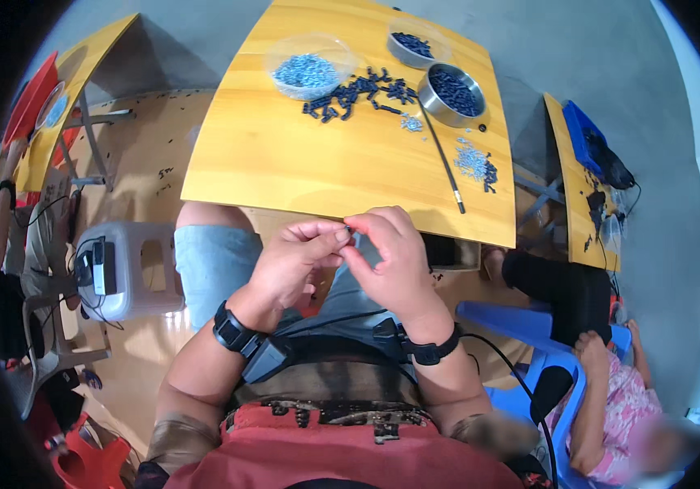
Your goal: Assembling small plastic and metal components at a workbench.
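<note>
Just off the near edge of the yellow table, my left hand (289, 265) and my right hand (392, 259) meet fingertip to fingertip. Both are closed in a pinch on a tiny dark part (350, 230), mostly covered by the fingers, so its exact kind does not show. Beyond them lies a loose pile of short black plastic pieces (342, 102). A clear tub (348, 61) of small silvery-blue parts stands behind the pile. Right of it are a steel bowl (480, 96) and another clear tub (393, 50), both filled with small black pieces.
A thin black rod (441, 151) lies slantwise on the table (260, 155). Small silvery parts (470, 160) are scattered at the right. A translucent stool (134, 293) stands left of my legs; a person sits on a blue chair (513, 322) at the right. Cables run from my wristbands.
</note>
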Tool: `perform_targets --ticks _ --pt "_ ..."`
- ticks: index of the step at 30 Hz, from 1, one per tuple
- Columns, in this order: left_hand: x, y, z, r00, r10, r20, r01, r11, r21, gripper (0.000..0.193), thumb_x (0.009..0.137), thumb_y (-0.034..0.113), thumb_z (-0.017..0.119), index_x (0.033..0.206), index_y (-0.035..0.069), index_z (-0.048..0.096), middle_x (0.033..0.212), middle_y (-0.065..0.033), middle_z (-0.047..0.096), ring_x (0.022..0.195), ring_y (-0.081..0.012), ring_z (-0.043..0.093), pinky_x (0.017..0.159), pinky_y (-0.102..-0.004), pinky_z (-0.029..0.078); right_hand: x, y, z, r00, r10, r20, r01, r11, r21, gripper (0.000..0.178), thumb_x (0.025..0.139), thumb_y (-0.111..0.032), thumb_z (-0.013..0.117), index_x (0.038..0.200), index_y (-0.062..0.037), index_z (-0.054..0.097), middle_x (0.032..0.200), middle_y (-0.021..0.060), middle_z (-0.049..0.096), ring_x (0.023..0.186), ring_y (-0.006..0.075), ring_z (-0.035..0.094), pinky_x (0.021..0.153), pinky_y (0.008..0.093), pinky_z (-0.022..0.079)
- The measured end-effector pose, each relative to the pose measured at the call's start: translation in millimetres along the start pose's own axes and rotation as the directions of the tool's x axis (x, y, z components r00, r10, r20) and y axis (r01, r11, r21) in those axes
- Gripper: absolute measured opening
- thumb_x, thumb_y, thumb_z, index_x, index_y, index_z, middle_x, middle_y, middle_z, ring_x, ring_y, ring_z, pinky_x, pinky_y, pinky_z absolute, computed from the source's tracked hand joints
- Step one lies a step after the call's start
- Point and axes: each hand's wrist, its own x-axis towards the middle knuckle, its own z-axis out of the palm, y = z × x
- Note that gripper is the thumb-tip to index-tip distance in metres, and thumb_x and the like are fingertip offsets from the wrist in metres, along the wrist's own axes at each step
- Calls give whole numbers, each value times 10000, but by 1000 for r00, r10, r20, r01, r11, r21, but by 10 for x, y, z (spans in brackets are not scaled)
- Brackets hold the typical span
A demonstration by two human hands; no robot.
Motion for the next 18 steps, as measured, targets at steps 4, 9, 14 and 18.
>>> perform_targets --ticks 4,9,14,18 --pt "18 -20 -20 999 31 -17 -32 999 -22 146 841 151 650 926 33 656 826 -29 656 653 -55 576 545 -171 444 8 -14 8 1000 17 15 -16 1000 -24 197 678 -74 644 855 -31 569 821 112 550 804 306 529 693 378 447" --pt "51 -11 -16 996 86 4 -86 996 6 132 850 136 636 898 15 661 799 -39 654 632 -61 575 494 -177 445 58 16 -32 995 -19 96 27 997 -74 142 698 -78 613 820 -29 559 796 107 540 792 300 521 690 380 443" --pt "77 27 22 993 117 -19 -117 993 -6 127 862 118 615 907 6 655 766 -49 646 575 -69 566 441 -197 439 112 39 -12 994 -42 101 48 997 -62 124 704 -69 602 811 -30 554 781 107 528 788 301 519 684 384 441" --pt "129 98 -3 995 84 -45 -87 995 -52 129 874 115 595 913 3 646 767 -52 641 577 -75 569 439 -193 442 134 63 81 998 34 48 -34 999 -6 152 702 -65 611 839 -29 558 801 114 531 801 307 521 694 388 445"
